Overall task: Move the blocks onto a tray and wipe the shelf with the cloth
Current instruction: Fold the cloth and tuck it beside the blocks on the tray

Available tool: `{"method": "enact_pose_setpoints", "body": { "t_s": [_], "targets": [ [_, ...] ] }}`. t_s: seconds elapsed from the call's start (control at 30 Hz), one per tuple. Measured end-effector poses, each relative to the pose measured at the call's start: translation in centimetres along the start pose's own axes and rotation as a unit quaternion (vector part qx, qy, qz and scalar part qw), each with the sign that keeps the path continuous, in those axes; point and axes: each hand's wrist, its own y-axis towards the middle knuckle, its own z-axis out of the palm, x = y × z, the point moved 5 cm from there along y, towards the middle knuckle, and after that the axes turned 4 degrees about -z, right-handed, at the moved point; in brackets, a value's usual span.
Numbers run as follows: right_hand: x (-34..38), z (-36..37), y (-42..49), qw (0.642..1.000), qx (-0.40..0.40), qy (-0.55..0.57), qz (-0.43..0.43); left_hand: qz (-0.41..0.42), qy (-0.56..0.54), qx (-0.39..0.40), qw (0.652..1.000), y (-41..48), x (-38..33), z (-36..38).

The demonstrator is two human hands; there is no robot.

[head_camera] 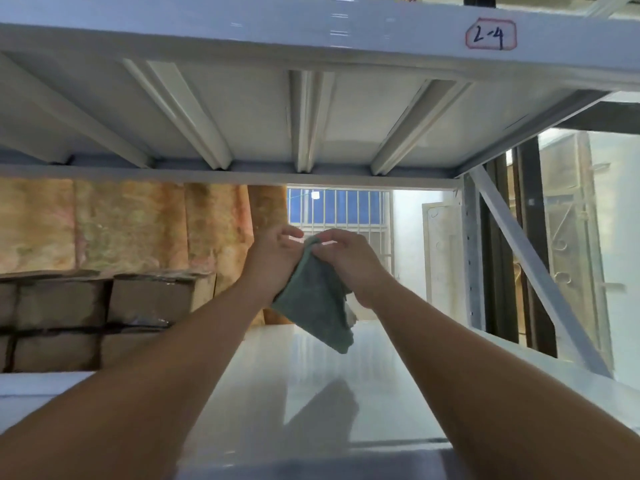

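Well left of the hands, beyond the rack: stacked brown boxes [86, 317]. Left hand [273, 261] raised above the shelf [346, 393], fingers curled round the upper edge of the grey-green cloth [315, 306]. The cloth hangs slack between the two hands, its lower corner apparently clear of the board, with its shadow lying beneath. Right hand [349, 261] pinches the same top edge, and the hands almost meet. Judgement: held up like this to gather or refold it into a pad before pressing down to wipe. No blocks or tray in view, so wiping is likely the step in hand. Right of the hands, a diagonal brace [536, 271]; above them, a label [490, 34] reading "2-4".
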Motion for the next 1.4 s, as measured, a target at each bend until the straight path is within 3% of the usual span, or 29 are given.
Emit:
{"method": "enact_pose_setpoints", "body": {
  "t_s": [0.13, 0.5, 0.73, 0.87, 1.03, 1.17, 1.4],
  "targets": [
    [-1.4, 0.2, 0.2, 0.999, 0.011, -0.032, -0.004, 0.03, 0.043, 0.05, 0.997, 0.2, 1.6, 0.2],
    [-2.0, -0.8, -0.4, 0.998, -0.024, -0.066, -0.007, 0.033, -0.025, 0.062, 0.997, -0.8, 1.3, 0.3],
    [-2.3, -0.3, -0.9, 0.999, 0.046, -0.029, 0.006, 0.02, -0.06, 0.114, 0.991, -1.7, 1.0, 0.4],
    [-2.7, -1.2, -0.6, 0.999, -0.013, -0.049, 0.014, 0.016, 0.069, 0.175, 0.982, -2.1, 1.1, 1.5],
    [-3.7, -3.1, 0.1, 0.991, -0.096, -0.091, 0.038, 0.029, 0.212, 0.261, 0.941, -2.7, 2.2, 2.5],
    [-4.1, -3.0, 0.2, 0.987, -0.093, -0.122, 0.045, 0.075, 0.324, 0.234, 0.913, -2.5, 2.4, 2.3],
    [-4.2, -3.7, 0.3, 0.974, -0.09, -0.204, 0.041, 0.062, 0.398, 0.258, 0.878, -2.7, 3.6, 2.3]
  ]
}}
